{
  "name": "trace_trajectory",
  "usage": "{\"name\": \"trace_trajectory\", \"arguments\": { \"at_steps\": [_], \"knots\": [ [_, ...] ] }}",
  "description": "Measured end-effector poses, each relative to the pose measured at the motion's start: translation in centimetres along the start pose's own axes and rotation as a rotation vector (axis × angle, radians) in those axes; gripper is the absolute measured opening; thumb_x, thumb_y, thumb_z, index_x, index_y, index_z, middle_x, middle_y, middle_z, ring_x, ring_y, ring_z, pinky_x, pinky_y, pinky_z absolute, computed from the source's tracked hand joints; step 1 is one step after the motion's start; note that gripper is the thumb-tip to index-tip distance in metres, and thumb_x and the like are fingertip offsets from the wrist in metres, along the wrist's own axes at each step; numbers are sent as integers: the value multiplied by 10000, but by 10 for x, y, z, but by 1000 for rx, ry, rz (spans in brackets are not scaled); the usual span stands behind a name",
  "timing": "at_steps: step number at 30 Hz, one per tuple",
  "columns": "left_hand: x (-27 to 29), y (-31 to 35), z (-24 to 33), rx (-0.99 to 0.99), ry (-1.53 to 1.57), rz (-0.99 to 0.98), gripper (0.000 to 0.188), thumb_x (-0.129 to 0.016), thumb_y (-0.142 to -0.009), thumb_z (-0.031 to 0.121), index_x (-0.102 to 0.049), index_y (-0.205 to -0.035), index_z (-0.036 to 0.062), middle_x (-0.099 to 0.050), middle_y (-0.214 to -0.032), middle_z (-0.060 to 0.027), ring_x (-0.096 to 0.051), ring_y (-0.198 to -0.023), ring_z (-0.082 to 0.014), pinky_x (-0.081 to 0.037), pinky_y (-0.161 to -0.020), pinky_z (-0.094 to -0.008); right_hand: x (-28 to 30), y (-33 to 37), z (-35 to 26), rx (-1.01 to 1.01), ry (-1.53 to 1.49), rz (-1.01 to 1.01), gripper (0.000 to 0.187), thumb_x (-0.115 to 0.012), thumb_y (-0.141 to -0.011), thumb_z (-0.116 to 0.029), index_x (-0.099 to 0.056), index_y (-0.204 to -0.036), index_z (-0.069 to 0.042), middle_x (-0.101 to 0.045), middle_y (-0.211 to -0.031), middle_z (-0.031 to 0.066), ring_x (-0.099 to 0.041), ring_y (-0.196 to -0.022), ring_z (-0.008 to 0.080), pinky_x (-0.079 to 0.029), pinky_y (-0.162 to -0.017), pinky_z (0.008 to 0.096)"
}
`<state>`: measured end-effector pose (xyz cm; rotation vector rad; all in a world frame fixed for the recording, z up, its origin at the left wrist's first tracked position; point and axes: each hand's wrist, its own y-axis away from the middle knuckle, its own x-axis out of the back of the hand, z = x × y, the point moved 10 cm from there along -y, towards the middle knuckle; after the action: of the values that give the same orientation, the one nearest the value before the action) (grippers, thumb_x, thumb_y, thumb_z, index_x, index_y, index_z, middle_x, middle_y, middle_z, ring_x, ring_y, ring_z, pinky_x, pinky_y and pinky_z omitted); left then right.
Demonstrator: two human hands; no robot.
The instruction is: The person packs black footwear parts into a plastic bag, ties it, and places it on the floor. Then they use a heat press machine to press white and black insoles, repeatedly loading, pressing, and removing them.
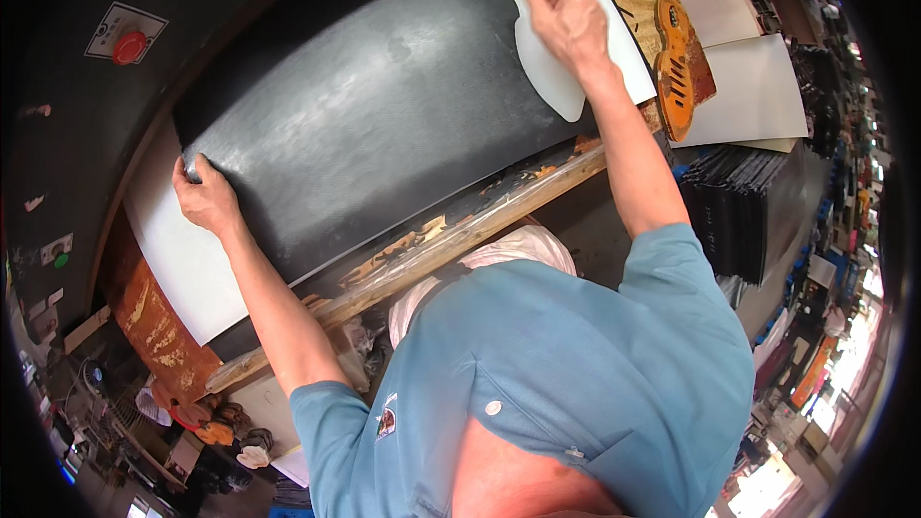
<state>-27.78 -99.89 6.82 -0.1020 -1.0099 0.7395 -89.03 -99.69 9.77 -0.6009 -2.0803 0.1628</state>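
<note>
Fingers (188, 169) of the left hand (204, 197) curl over the left edge of a big flat black sheet (365, 105) and pinch it, with the thumb lying on top. Fingers of the right hand (568, 17) are bent close together and hold a thin white cut-out shape (549, 77) at the far right end of the black sheet. Part of this white shape lies on the black sheet and part on a white board (628, 53) next to it. Under the black sheet's left side lies a larger white sheet (177, 259), and both rest on a long wooden rail (432, 249) with worn paint. Beside the white board sits an orange and brown guitar-shaped wood piece (674, 58). Further right lie pale flat boards (753, 91). A red round button (129, 46) sits on the dark wall at the upper left.
</note>
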Motion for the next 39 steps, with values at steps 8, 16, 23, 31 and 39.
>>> {"name": "trace_trajectory", "arguments": {
  "at_steps": [8,16,23,31,39],
  "knots": [
    [-1,-3,-2,18,45,22,470,-723,-948,316,-696,-1306,13,-736,-1234,-179,-683,-1145,-310,-500,-1034,-395,-25,35,-46,-57,78,-286,529,-770,-876,-424,-742,-1032,80,-749,-882,279,-747,-905,424,-590,-844,481],
    [-1,-6,-7,16,107,46,443,-743,-926,308,-730,-1262,20,-754,-1181,-159,-698,-1094,-289,-520,-1001,-391,-16,45,-41,-144,15,-295,729,-785,-837,-441,-653,-1288,116,-762,-997,240,-748,-981,352,-563,-957,391],
    [1,-6,-9,80,166,61,437,-777,-908,288,-741,-1251,20,-763,-1142,-132,-704,-1041,-242,-532,-969,-358,-41,52,-8,-386,-435,-298,848,-839,-843,-450,-573,-1369,159,-759,-1014,163,-718,-997,192,-558,-910,331],
    [-13,-28,-9,8,149,70,457,-794,-885,285,-738,-1234,-5,-768,-1140,-157,-719,-1042,-267,-536,-978,-368,-57,11,-30,-142,-124,-116,310,-729,-861,-224,-601,-798,51,-661,-776,281,-684,-778,456,-530,-721,514],
    [-19,10,63,-432,-192,1,538,-685,-975,353,-653,-1307,-70,-547,-1435,-354,-558,-1309,-488,-463,-1101,-489,-72,-8,-26,-146,-95,-128,364,-750,-858,-288,-641,-844,59,-700,-869,310,-717,-897,452,-549,-790,507]
  ]
}}
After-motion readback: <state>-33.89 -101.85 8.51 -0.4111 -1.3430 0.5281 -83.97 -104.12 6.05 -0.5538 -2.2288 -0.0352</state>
